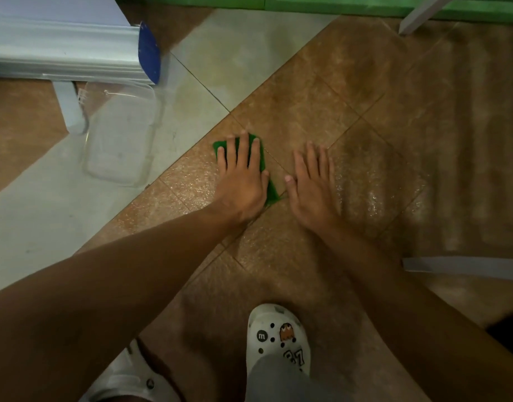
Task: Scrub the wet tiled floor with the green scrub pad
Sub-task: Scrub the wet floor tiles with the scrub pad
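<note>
My left hand (241, 175) lies flat on the green scrub pad (271, 190), fingers straight and slightly spread, palm pressing it down onto the tiled floor (350, 91). Nothing is curled round the pad; I only push on it from above. The pad shows as a green edge beyond my fingertips and along the thumb side of the hand, and it sits on a brown tile just beside the seam where the brown tiles meet the pale grey ones.

My right hand (313, 187) rests just beside the pad, also flat with the fingers straight and close together, palm on the wet brown tile and holding nothing. Its thumb is near the pad's edge; I cannot tell whether it touches.

The tile under and to the right of that hand glistens with water.

Below the hands, my foot in a white clog (278, 335) with small charms stands on the brown tiles. To the left, on the pale tiles, a clear plastic container (122, 140) lies near the leg of a light blue piece of furniture (64, 50). A green baseboard (336, 2) runs along the top.
</note>
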The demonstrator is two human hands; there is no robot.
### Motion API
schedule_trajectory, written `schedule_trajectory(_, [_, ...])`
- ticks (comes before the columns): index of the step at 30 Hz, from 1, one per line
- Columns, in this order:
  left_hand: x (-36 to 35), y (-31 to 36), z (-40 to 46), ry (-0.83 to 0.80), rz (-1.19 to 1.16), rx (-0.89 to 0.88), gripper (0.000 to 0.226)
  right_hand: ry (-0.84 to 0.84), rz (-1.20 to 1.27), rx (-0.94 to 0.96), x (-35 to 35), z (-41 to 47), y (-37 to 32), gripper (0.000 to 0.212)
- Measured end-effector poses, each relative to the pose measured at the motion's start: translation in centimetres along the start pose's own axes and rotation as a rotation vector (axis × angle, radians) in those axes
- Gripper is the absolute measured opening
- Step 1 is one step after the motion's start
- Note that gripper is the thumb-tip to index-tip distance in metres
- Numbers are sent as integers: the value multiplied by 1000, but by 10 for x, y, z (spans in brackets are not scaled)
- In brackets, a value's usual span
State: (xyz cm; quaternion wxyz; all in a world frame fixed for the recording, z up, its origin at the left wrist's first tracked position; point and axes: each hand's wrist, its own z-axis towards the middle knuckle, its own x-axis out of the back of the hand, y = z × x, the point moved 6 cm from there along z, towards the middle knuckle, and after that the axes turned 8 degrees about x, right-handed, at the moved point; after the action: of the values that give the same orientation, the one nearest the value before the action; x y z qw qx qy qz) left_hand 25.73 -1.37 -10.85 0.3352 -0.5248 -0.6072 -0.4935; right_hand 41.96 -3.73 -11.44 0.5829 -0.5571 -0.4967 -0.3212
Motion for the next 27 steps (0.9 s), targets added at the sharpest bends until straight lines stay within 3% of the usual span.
schedule_trajectory(6, [14, -34, 10, -38, 161, -196, 65, 14, 14, 9, 1, -1, 0, 61])
schedule_trajectory(13, [47, -96, 65, -108, 164, -41, 72, 12, 16, 8, 2, -1, -1, 62])
schedule_trajectory(22, [17, -83, -26, -49, 92, 1, 68, -9, 1, -2, -5, 0, 4, 63])
schedule_trajectory(27, [19, -82, -13, -45, 97, -26, 67, -10, -33, -1, -8, 0, 6, 65])
